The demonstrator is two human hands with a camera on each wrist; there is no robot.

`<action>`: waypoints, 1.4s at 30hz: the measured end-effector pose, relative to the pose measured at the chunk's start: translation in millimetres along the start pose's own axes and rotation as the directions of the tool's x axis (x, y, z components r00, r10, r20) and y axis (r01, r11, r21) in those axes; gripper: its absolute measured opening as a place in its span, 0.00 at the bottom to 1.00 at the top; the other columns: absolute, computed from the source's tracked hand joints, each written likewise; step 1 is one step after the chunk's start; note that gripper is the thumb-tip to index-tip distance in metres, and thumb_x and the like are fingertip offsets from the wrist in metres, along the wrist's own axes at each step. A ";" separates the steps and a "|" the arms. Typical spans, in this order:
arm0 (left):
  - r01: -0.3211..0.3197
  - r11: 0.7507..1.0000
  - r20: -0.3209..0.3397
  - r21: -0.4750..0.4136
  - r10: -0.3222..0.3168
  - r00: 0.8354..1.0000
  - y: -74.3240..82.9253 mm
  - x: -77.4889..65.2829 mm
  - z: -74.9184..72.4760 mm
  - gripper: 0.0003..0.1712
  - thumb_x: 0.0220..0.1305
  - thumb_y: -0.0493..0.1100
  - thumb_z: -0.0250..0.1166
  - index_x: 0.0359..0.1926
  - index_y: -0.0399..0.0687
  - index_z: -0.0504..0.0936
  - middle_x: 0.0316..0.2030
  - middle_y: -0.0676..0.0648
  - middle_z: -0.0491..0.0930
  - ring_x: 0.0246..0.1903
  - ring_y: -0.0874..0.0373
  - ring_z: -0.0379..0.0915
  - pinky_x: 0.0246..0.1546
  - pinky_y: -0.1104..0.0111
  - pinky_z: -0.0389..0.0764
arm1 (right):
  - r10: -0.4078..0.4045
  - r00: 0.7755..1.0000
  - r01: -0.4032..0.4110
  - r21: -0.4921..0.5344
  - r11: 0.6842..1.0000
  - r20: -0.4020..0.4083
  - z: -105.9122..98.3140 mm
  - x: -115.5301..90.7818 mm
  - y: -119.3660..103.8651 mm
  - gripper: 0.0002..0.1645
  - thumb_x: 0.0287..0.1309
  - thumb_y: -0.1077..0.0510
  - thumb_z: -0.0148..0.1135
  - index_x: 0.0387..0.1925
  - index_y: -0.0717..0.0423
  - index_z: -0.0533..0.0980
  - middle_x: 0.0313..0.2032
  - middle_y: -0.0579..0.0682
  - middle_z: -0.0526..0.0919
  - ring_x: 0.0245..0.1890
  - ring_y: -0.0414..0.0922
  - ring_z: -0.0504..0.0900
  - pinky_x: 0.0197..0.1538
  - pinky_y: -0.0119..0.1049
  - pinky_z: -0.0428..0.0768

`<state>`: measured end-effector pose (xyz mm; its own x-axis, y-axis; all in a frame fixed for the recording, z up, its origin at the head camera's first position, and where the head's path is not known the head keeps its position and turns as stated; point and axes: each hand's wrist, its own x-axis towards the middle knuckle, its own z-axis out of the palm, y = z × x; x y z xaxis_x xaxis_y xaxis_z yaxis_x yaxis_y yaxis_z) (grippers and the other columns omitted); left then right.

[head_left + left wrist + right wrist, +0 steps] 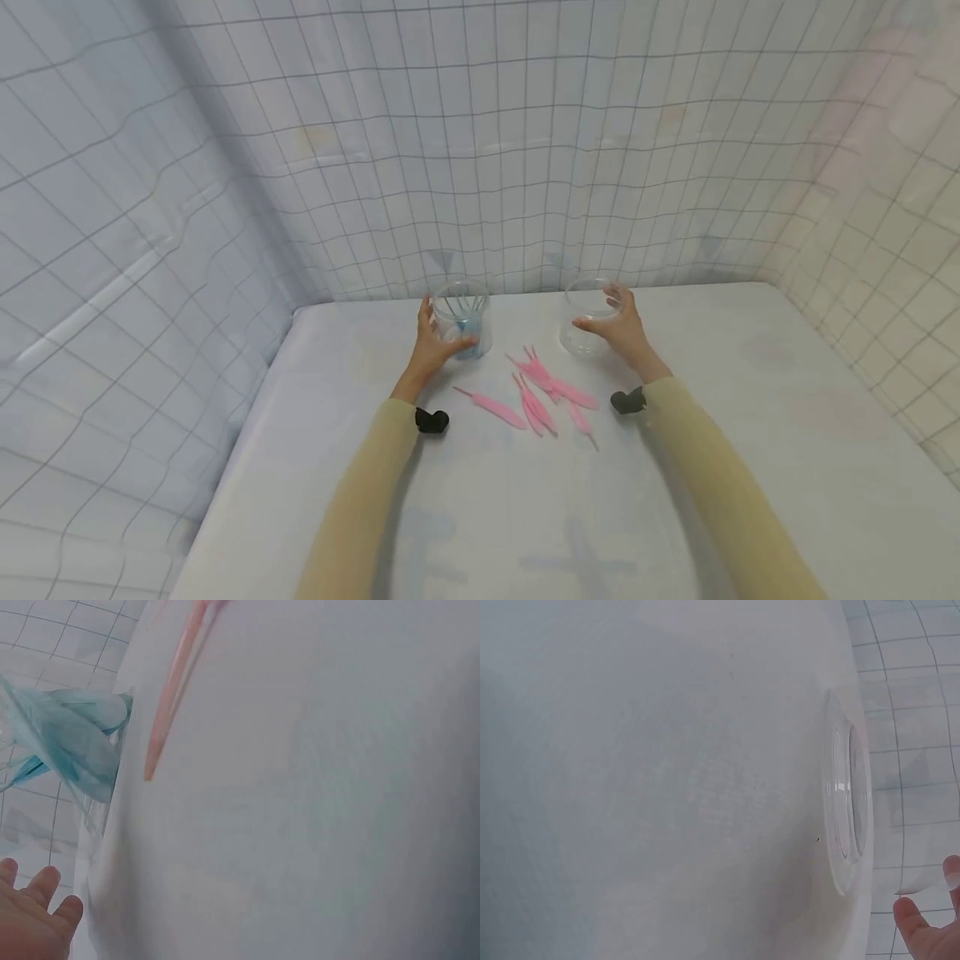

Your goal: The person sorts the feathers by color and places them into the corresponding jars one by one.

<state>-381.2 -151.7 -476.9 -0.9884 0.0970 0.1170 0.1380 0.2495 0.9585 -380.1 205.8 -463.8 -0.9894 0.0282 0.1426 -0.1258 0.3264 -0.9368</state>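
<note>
At the back of the white table, my left hand [431,348] grips a clear round jar [486,329], thumb across its front and fingers along its left side. Inside stand several blue leaf-shaped pieces [469,325] with thin stems pointing up; the left wrist view shows these blue blades [82,739] close beside my spread fingers [45,889]. My right hand [626,332] holds a second clear jar [577,337] with nothing visible in it, thumb in front and fingertips at the far right rim. The jar's base [838,795] sits at the table surface in the right wrist view.
Between and in front of the jars lie several slender pink leaf-shaped pieces [536,408] with thin stems, one pink piece [498,410] apart on the left. A grid-patterned cloth [517,150] hangs behind the table and at both sides.
</note>
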 end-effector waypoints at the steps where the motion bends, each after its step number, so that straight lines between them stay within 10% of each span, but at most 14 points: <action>1: 0.000 1.000 -0.006 0.000 0.000 1.000 -0.2 -1.4 -2.8 0.71 0.47 0.52 0.77 0.74 0.61 0.29 0.73 0.45 0.36 0.70 0.45 0.38 0.65 0.52 0.53 | 0.003 1.000 -0.003 0.000 1.000 -0.001 -0.5 0.2 -0.5 0.70 0.36 0.40 0.78 0.72 0.51 0.44 0.69 0.49 0.55 0.68 0.49 0.53 0.65 0.52 0.59; 7: 0.000 1.000 -0.038 0.028 0.001 0.999 -1.4 -13.0 -25.4 0.64 0.48 0.52 0.76 0.73 0.57 0.38 0.68 0.40 0.48 0.67 0.44 0.47 0.61 0.51 0.61 | 0.019 1.000 -0.019 -0.014 1.000 -0.006 -3.4 2.3 -2.8 0.71 0.35 0.38 0.78 0.72 0.51 0.43 0.69 0.48 0.55 0.68 0.50 0.52 0.65 0.52 0.58; 15: 0.006 0.951 0.042 0.310 -0.020 0.999 -3.2 -37.6 -46.0 0.41 0.50 0.51 0.75 0.60 0.39 0.65 0.63 0.35 0.57 0.64 0.41 0.49 0.63 0.50 0.55 | 0.014 1.000 -0.014 -0.012 1.000 -0.008 -7.7 5.9 -5.9 0.70 0.36 0.40 0.78 0.71 0.51 0.43 0.69 0.48 0.54 0.69 0.49 0.52 0.65 0.52 0.57; 22: -0.194 0.872 0.213 0.450 0.107 0.971 -4.5 -43.5 -43.2 0.16 0.53 0.46 0.74 0.41 0.44 0.86 0.65 0.36 0.62 0.64 0.36 0.50 0.61 0.41 0.50 | 0.015 1.000 -0.015 0.006 1.000 0.001 -7.7 6.4 -9.7 0.69 0.39 0.44 0.78 0.72 0.50 0.41 0.70 0.50 0.53 0.69 0.50 0.50 0.66 0.52 0.55; 31: -0.356 0.776 0.369 0.521 0.172 0.913 -8.0 -42.8 -31.7 0.11 0.54 0.45 0.72 0.38 0.48 0.89 0.65 0.34 0.62 0.65 0.32 0.50 0.61 0.40 0.51 | 0.031 1.000 -0.031 0.005 1.000 0.003 -0.3 4.6 -5.5 0.70 0.38 0.44 0.79 0.72 0.52 0.41 0.70 0.51 0.53 0.69 0.51 0.51 0.66 0.52 0.55; 42: -0.268 0.792 0.321 0.548 0.097 0.942 -12.0 -47.7 -30.5 0.06 0.55 0.45 0.72 0.31 0.48 0.89 0.66 0.35 0.61 0.67 0.31 0.42 0.62 0.40 0.44 | 0.020 1.000 -0.020 0.010 1.000 0.003 5.7 3.5 -2.5 0.70 0.39 0.45 0.79 0.72 0.52 0.41 0.70 0.52 0.53 0.69 0.51 0.51 0.66 0.53 0.55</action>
<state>-337.6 -188.6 -486.1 -0.8973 0.4249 0.1195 0.4093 0.6995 0.5858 -383.7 199.7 -462.8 -0.9919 0.0324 0.1227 -0.1062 0.3162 -0.9427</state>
